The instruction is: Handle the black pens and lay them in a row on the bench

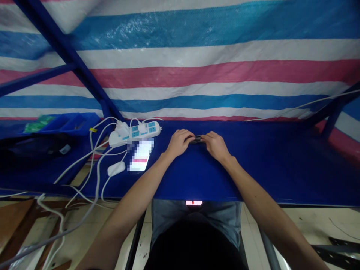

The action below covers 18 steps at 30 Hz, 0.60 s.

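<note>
"What is the work surface like?"
"A blue table [281, 168] runs across the frame, with the person's jeans [165, 217] at its near edge, bottom centre. A small pink-and-white lit patch [194, 203] shows there, too unclear to name."

"And on the table?"
"Left of centre lie a rounded white device [116, 168] with a cable and, just beside it, a flat thing with a bright screen [140, 157], partly pixelated."

"Where are the hands?"
"Mid-frame, facing each other. The left hand [178, 144] pinches the left end of a small dark object [197, 139] between thumb and fingers, the fingers pressed close together. The right hand [216, 144] pinches the right end, its fingers curled. The object sits between the fingertips, low over the table; I can't tell whether it touches."

"What is farther off?"
"A white power strip [152, 129] with blue sockets lies tilted left of the hands, white plugs in it. At the left of the frame are a black bag [30, 146] and, behind it, blue bins [75, 122] with green packets [39, 123]. Blue metal bars [84, 78] slant across the upper left, before striped sheeting [197, 56] in white, blue and red."
</note>
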Motion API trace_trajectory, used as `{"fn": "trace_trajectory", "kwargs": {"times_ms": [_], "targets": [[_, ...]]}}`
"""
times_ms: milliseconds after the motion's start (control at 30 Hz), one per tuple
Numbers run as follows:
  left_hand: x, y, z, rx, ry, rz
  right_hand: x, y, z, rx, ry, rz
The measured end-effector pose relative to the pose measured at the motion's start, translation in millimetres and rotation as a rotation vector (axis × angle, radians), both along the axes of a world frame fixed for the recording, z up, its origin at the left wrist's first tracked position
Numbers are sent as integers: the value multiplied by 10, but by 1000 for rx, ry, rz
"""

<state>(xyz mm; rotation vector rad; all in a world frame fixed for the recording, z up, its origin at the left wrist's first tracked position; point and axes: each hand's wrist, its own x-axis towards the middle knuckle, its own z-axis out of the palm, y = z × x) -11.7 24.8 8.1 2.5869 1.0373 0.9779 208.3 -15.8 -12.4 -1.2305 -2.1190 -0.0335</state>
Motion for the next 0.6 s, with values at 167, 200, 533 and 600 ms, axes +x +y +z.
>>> {"fn": "trace_trajectory", "kwargs": {"times_ms": [167, 200, 533, 600], "targets": [[7, 11, 2, -3, 38, 6, -15, -8, 1, 6, 1, -2], [8, 15, -5, -3, 49, 6, -23, -10, 4, 8, 1, -4], [14, -35, 5, -30, 74, 53, -38, -40, 86, 27, 9, 24], [14, -51, 27, -53, 6, 40, 0, -38, 90, 32, 43, 8]]}}
